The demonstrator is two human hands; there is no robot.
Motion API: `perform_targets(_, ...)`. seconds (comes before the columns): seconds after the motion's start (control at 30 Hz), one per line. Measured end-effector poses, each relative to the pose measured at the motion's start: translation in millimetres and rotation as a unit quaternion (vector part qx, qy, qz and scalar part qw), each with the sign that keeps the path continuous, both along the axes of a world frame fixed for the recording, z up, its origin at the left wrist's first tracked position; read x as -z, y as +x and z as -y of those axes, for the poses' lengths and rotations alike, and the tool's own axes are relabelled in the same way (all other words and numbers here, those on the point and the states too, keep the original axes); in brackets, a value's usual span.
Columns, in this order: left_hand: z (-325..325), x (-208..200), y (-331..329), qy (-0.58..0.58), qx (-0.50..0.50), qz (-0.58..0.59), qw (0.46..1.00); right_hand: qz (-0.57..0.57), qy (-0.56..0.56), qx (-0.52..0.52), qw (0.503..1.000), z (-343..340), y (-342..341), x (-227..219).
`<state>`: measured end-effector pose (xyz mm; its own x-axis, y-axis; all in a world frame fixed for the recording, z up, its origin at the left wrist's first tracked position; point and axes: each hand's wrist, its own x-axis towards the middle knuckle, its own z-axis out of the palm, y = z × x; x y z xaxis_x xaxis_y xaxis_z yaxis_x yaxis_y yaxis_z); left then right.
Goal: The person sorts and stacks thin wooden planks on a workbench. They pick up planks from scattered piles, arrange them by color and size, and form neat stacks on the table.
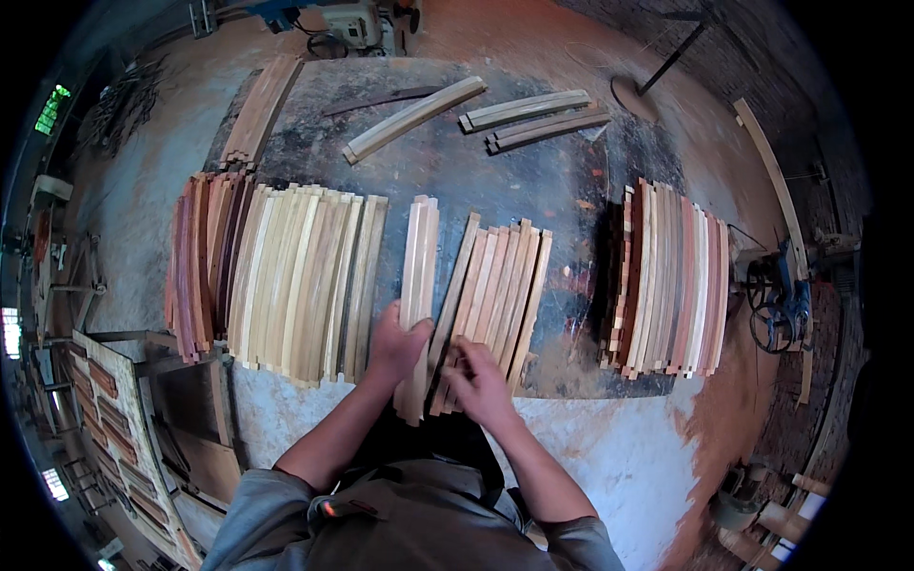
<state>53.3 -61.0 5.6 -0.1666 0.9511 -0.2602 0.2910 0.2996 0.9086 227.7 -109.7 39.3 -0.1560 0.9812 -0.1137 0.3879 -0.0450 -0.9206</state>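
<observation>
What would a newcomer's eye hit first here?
Probably the left hand gripping a bundle of wood strips at the near side of the dark board, with the right hand at the pinkish row beside it. Then the wide pale row to the left and the mixed-colour stack at right.

The floor (590, 466) is pale and patchy, turning reddish brown toward the right and far sides, around a dark, scuffed desk (562, 214). A brick wall (809, 428) stands dim along the right. At left, small windows (52, 109) glow bright, the upper one tinged green, while much of the room's edge lies in shadow. Beyond the desk sits a machine (352, 27); at right, a blue wheeled device (785, 295)
</observation>
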Motion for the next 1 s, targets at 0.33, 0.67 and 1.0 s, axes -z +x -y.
perform_targets(0.33, -23.8, 17.7, -20.6, 0.042, 0.065, -0.417, 0.905, 0.055, -0.134, 0.279, 0.949, -2.6, 150.4, 98.4)
perform_targets(0.67, -56.2, -5.5, -10.4, 0.036, 0.156, -0.435, 0.886, -0.127, -0.191, 0.411, 0.882, -14.6, 169.0, 109.1)
perform_targets(1.0, -285.9, -12.1, -79.3, 0.184, 0.123, -0.485, 0.846, -0.116, -0.238, 0.460, 0.847, -22.3, 167.2, 103.6)
